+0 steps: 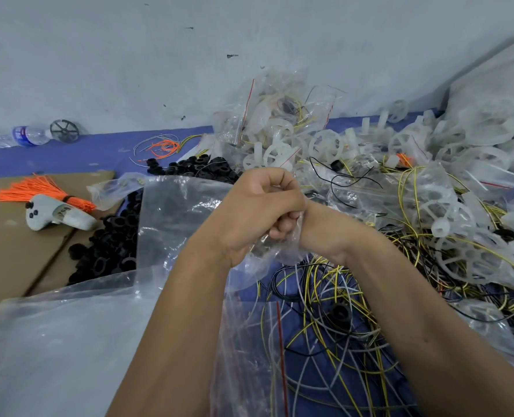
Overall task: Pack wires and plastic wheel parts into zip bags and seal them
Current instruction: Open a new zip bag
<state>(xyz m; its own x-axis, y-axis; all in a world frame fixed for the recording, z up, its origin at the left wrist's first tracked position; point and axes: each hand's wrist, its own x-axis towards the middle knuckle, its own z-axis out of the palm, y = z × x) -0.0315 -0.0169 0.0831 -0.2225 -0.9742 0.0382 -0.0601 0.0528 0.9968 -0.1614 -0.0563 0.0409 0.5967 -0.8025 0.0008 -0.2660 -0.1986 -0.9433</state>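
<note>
- Your left hand [258, 212] is curled into a fist at frame centre, its fingers gripping the crumpled clear zip bag [275, 245].
- Your right hand [312, 227] presses against the left from the right side. Its fingers are hidden behind the left fist and the plastic, so you cannot tell whether it grips the bag or only steadies it.
- The two hands are together, touching, with the bag bunched between and below them.
- Bag orientation: it is too crumpled to read a clean long axis. Its bulk hangs down toward you from the hands; the mouth is not visible, so its direction cannot be told.
- Contents of the held bag: dark shapes show faintly through the film; unclear what they are.
- Just below the hands lies a tangle of loose wires [334, 320], yellow, black and white, on the blue cloth [69, 152].
- An empty bag with a red seal strip [280, 335] lies flat beside the wires, strip running roughly toward and away from you.
- Far right: heap of white plastic wheel parts [460, 152], unbagged; black rings [114, 245] piled left.
- Behind the hands: several filled bags [273, 115] stacked against the wall.
- Judgement: partway through. Some bags are packed; much loose stock remains.
</note>
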